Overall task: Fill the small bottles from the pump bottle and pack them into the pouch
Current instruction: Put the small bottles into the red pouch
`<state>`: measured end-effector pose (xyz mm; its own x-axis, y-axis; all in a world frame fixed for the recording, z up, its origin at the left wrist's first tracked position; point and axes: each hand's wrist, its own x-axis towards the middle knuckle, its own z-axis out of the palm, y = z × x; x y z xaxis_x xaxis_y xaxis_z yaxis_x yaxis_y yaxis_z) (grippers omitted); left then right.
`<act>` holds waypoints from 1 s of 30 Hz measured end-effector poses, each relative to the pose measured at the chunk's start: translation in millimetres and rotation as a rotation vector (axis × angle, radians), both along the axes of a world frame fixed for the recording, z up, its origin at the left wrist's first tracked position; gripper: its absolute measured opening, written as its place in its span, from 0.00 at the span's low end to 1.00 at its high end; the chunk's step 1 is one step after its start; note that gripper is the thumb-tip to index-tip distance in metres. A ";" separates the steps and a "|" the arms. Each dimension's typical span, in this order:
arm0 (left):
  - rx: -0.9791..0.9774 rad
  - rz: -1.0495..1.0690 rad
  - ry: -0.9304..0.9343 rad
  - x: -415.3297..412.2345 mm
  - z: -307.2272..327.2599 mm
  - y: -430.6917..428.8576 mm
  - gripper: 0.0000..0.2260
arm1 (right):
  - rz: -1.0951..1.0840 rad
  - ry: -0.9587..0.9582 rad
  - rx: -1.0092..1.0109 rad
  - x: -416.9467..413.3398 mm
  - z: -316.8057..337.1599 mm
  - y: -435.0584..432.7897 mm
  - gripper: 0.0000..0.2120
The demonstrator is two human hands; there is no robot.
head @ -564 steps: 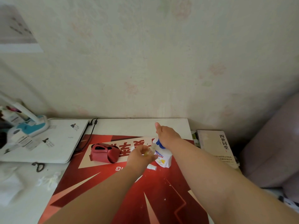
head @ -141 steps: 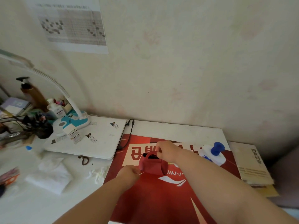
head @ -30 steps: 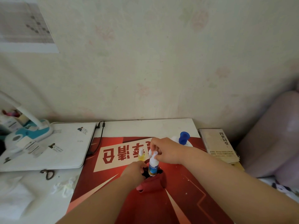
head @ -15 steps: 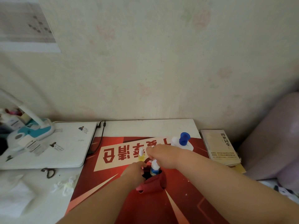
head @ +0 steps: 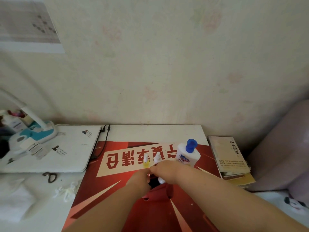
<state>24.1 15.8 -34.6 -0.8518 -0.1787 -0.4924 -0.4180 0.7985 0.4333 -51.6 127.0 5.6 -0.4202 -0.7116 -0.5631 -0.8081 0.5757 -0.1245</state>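
Red pouch (head: 157, 194) taking a bottle (head: 161, 180)
Risk: if the left hand (head: 138, 179) slackens, the soft mouth could fold shut, so the bottle snags on the rim and tips out. Both forearms reach forward, hands meeting over the mouth. Left hand grips the pouch edge; right hand (head: 165, 171) pinches the bottle's top, its lower part inside. Yellow bottle (head: 146, 162) and white bottle (head: 157, 157) stand just beyond the hands, pump bottle (head: 187, 155) beyond the right one

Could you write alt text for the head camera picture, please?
A left hand grips the open red fabric pouch while the right hand covers a small white-capped bottle sticking out of it. Behind stand two more small bottles and a white pump bottle with a blue head.
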 end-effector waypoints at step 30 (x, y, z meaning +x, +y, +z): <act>0.114 0.093 0.020 2.5 -14.9 -11.2 0.23 | -0.475 0.070 -0.074 -43.8 -6.4 -26.8 0.16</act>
